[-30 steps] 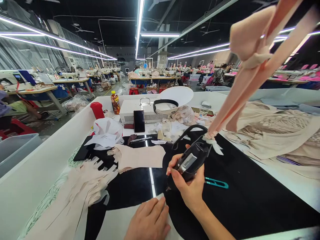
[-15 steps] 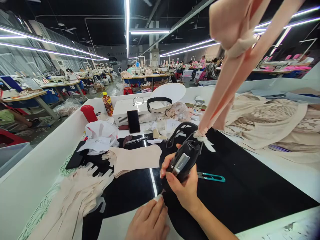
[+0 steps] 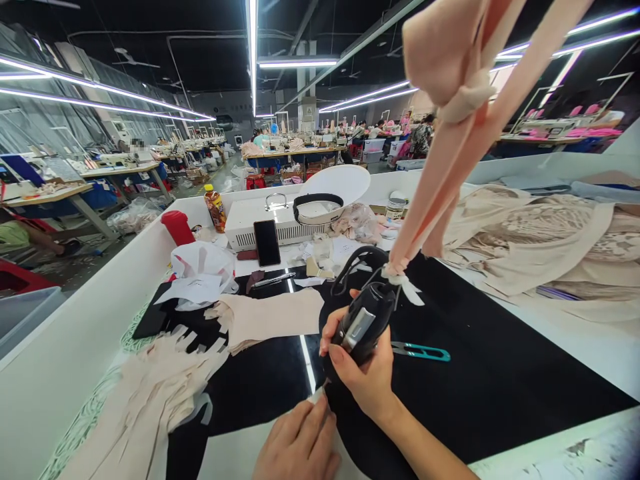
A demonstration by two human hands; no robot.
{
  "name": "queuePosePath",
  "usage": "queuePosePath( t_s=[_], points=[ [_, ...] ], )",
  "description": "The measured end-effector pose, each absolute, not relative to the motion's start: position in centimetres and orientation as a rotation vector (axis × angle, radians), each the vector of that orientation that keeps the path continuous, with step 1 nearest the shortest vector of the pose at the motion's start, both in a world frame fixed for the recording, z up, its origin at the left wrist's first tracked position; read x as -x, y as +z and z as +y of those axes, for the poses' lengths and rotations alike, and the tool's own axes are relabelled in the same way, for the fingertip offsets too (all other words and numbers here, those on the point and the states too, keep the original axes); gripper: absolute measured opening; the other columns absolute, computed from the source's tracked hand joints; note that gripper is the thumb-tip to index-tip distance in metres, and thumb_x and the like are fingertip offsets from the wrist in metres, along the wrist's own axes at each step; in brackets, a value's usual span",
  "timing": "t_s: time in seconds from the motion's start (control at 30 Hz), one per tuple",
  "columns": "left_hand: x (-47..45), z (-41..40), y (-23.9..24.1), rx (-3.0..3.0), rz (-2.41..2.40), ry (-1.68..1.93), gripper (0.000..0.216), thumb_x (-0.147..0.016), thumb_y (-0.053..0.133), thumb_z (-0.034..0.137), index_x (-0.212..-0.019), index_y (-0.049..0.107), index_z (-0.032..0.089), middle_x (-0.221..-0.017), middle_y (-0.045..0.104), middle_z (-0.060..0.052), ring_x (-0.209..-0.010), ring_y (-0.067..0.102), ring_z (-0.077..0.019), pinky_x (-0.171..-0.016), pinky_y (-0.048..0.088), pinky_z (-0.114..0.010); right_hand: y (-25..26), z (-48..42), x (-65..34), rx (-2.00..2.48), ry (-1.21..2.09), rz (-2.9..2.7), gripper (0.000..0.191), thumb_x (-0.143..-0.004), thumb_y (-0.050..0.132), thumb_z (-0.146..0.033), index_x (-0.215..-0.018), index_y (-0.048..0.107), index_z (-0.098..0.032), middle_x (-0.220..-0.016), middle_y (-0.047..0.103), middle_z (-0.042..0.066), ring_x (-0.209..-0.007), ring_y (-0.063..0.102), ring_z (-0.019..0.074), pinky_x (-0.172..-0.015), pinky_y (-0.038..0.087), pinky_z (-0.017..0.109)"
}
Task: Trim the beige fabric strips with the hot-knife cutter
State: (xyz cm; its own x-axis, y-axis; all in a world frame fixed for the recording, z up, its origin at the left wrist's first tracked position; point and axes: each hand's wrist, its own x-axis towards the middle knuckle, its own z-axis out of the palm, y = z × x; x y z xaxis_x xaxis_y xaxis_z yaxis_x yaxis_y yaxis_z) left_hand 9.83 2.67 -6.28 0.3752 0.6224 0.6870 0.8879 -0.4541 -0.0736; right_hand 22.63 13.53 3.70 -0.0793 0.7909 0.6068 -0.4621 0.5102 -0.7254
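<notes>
My right hand (image 3: 373,383) is wrapped round a black corded hand-held tool (image 3: 369,313) with a silver plate on its side. The tool tilts over the black work surface (image 3: 465,380), its lower end mostly hidden by my fingers. Knotted peach cloth strips (image 3: 435,180) hang from above and tie onto its top. Just below, my left hand (image 3: 299,440) is closed at the edge of a pale fabric piece (image 3: 235,450), fingertips at its far corner beside a small brownish bit. Teal thread snips (image 3: 425,352) lie right of my right hand.
Beige cut pieces (image 3: 277,315) and a strip pile (image 3: 145,400) lie at left. Behind stand a phone (image 3: 267,242), a white vented box (image 3: 245,230), a bottle (image 3: 215,208) and a red container (image 3: 177,228). Beige garments (image 3: 540,240) are heaped at right. People sew beyond the low white wall.
The tool, its cord and the hanging strips have shifted slightly left in view. My left hand stays in nearly the same spot on the fabric.
</notes>
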Motion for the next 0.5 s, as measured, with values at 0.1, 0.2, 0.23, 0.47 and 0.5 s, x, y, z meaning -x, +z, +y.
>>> queuePosePath(
  t_s=[0.1,0.2,0.23,0.47,0.5],
  points=[
    [-9.76,2.52,-6.57,2.217,-1.319,-0.823,0.036,-0.111,0.039,0.028,-0.117,0.074,0.02,-0.127,0.075,0.0,-0.104,0.071,-0.0176,-0.084,0.055,-0.028,3.75,13.6,-22.6,0.318,1.068,-1.276,0.039,-0.091,0.072,-0.014,-0.119,0.053,-0.033,-0.09,0.063,-0.003,-0.064,0.058,0.0107,-0.057,0.056,0.023],
    [-9.75,2.34,-6.69,2.224,-1.338,-0.822,0.035,-0.111,0.041,0.028,-0.119,0.074,0.021,-0.13,0.074,-0.001,-0.106,0.071,-0.018,-0.084,0.055,-0.028,3.87,13.64,-22.61,0.323,1.056,-1.288,0.04,-0.09,0.071,-0.012,-0.119,0.053,-0.034,-0.089,0.063,-0.004,-0.063,0.059,0.0104,-0.057,0.055,0.022],
    [-9.74,2.28,-6.67,2.226,-1.346,-0.821,0.034,-0.111,0.041,0.029,-0.119,0.074,0.021,-0.131,0.074,0.0,-0.106,0.071,-0.0182,-0.083,0.055,-0.028,3.87,13.64,-22.62,0.327,1.051,-1.292,0.041,-0.09,0.07,-0.011,-0.12,0.052,-0.034,-0.089,0.063,-0.004,-0.062,0.059,0.0104,-0.057,0.055,0.023],
    [-9.59,2.19,-6.59,2.244,-1.351,-0.785,0.036,-0.112,0.039,0.032,-0.12,0.073,0.021,-0.131,0.074,-0.002,-0.104,0.072,-0.0187,-0.079,0.056,-0.028,3.71,13.67,-22.76,0.36,1.037,-1.294,0.037,-0.091,0.071,-0.013,-0.116,0.052,-0.032,-0.087,0.064,-0.004,-0.06,0.06,0.0106,-0.057,0.055,0.024],
    [-9.57,2.2,-6.66,2.243,-1.351,-0.782,0.036,-0.112,0.04,0.032,-0.121,0.072,0.021,-0.131,0.073,-0.002,-0.104,0.072,-0.0187,-0.079,0.056,-0.028,3.79,13.67,-22.8,0.366,1.035,-1.287,0.036,-0.091,0.071,-0.014,-0.115,0.052,-0.032,-0.087,0.064,-0.004,-0.06,0.06,0.0106,-0.057,0.055,0.024]
  ],
)
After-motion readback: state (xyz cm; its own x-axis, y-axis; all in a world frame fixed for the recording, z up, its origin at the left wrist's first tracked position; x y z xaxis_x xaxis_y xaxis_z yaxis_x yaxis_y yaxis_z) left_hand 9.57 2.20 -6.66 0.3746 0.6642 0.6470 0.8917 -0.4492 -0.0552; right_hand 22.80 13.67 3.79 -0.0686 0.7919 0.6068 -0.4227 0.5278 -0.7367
